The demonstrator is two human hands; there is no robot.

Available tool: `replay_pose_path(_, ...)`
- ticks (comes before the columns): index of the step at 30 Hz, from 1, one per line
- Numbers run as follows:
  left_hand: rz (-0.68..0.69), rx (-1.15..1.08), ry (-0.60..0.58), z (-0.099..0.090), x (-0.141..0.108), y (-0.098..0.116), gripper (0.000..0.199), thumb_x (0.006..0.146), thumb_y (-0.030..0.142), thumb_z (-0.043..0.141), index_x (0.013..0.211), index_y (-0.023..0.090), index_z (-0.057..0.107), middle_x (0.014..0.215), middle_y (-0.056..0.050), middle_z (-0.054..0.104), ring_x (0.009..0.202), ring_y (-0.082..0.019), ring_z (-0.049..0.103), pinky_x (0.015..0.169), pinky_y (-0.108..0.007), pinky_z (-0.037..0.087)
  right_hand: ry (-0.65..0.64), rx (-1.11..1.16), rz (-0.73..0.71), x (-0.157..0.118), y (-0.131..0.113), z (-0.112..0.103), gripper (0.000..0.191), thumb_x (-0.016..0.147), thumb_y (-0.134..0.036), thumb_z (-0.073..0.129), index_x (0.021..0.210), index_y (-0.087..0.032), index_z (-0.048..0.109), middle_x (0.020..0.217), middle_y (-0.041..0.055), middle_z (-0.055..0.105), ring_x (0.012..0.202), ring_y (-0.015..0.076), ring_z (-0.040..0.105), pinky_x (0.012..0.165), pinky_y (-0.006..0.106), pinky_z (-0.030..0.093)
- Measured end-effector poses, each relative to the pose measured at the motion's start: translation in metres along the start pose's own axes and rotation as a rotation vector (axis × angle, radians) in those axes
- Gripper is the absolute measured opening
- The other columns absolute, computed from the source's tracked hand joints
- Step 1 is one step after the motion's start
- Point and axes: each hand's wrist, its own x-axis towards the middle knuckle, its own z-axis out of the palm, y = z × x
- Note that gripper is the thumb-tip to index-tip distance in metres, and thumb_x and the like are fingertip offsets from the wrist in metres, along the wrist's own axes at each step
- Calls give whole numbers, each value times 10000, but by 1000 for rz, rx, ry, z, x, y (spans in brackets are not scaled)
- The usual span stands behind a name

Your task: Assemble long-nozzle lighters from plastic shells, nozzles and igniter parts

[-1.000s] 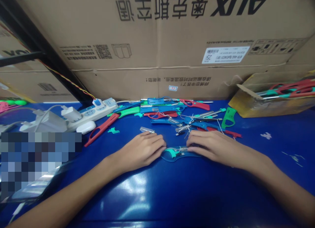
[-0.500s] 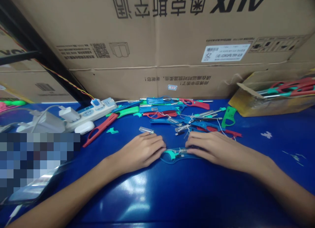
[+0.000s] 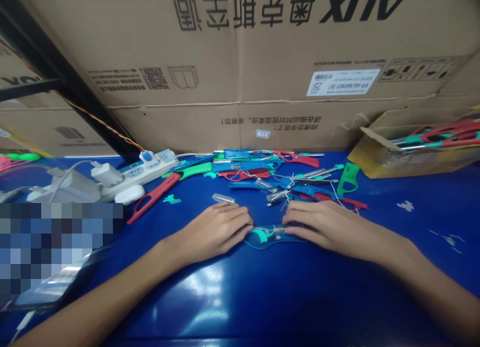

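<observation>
A blue, open half of a stick lighter casing (image 3: pixel 253 242) lies on the blue tabletop, with a green trigger (image 3: pixel 261 235) and small internal parts set in it. My left hand (image 3: pixel 221 228) is closed at the casing's left end, its fingertips pressing on the edge. Over the right end bends my right hand (image 3: pixel 322 223), thumb and fingers closed around it and covering much of that side. A clear tube (image 3: pixel 223 198) lies just beyond my left fingers. Behind my hands is a pile of blue lighter casings (image 3: pixel 255 165), with red pieces, metal tubes and thin wires.
At the left stand a white power strip (image 3: pixel 135 173) with chargers and a pixelated flat device (image 3: pixel 48 287). A red lighter piece (image 3: pixel 153 197) and green part (image 3: pixel 171 199) lie near it. At right is an open carton (image 3: pixel 375 159) of red lighters. A large cardboard box (image 3: pixel 210 87) backs the table.
</observation>
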Motion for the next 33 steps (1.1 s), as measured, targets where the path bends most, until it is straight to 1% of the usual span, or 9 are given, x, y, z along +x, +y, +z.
replay_pose_path(8, 1, 13, 3, 0, 1, 0, 266, 1069, 274, 352, 1008, 168, 588, 929, -36, 617, 840, -167, 585, 795, -324, 473, -7, 1, 5, 1, -1, 0, 341, 1034, -471, 392, 1046, -247, 649, 1051, 23, 660, 885, 186, 635, 759, 329, 468)
replay_pose_path(15, -22, -13, 1, -1, 1, 1, 291, 1073, 341, 363, 1024, 173, 596, 938, -34, 620, 851, -162, 597, 818, -315, 474, 16, 16, -7, 1, -2, -1, 340, 1031, -452, 406, 1023, -231, 664, 1034, 34, 670, 862, 180, 639, 738, 319, 463)
replay_pose_path(21, -19, -19, 4, -1, 1, 1, 290, 1073, 338, 359, 1012, 174, 591, 938, -34, 622, 848, -165, 598, 809, -323, 480, -6, 7, 1, 1, -1, 0, 336, 1036, -463, 392, 1038, -242, 645, 1051, 22, 658, 888, 180, 633, 761, 329, 464)
replay_pose_path(25, -28, -63, 0, -1, 1, 2, 245, 1070, 318, 374, 1093, 183, 576, 993, -37, 628, 900, -168, 609, 845, -330, 491, -13, 2, 1, 1, -1, 0, 341, 1036, -473, 387, 1044, -245, 640, 1056, 19, 656, 893, 181, 631, 758, 328, 461)
replay_pose_path(28, -4, -62, -1, -1, 1, 2, 237, 1071, 275, 365, 1172, 193, 564, 1068, -50, 620, 947, -171, 609, 867, -334, 498, -13, 9, 4, 1, -1, -1, 347, 1035, -475, 388, 1041, -242, 645, 1033, 21, 658, 877, 179, 629, 745, 322, 457)
replay_pose_path(33, 35, -53, -5, 0, 1, 2, 264, 1070, 236, 353, 1197, 200, 583, 1101, -61, 605, 970, -174, 604, 873, -338, 507, -7, 10, 0, 2, 0, 0, 345, 1031, -482, 397, 1049, -247, 648, 1025, 18, 657, 868, 176, 627, 737, 320, 454)
